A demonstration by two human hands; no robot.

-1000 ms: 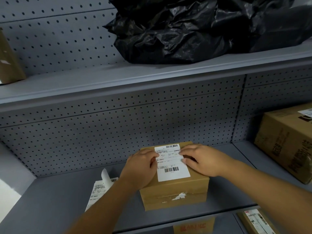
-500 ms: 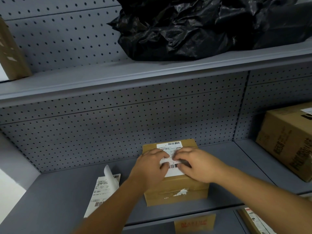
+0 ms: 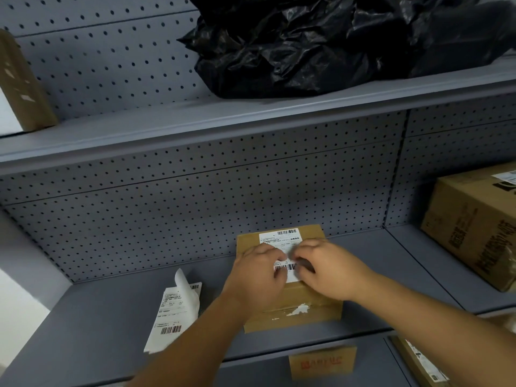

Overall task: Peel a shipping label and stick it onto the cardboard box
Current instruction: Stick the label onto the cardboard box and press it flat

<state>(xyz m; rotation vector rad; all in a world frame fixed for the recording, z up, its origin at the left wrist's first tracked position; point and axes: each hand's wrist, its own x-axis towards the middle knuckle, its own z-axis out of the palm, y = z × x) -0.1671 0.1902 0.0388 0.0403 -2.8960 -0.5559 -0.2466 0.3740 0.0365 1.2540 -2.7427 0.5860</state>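
A small cardboard box sits on the grey middle shelf. A white shipping label with barcodes lies flat on its top. My left hand and my right hand both rest on the label, palms down, fingertips meeting over its middle. They cover the label's centre and lower edges. Neither hand holds anything; the fingers are loosely bent and pressed on the label.
A stack of label sheets with one curled-up backing lies on the shelf left of the box. A larger cardboard box stands at the right. A black plastic bag fills the upper shelf. More boxes sit on the shelf below.
My hands have slid from the label's left and right sides toward its middle, so the fingertips now meet. The view has shifted slightly; the box stays in place.
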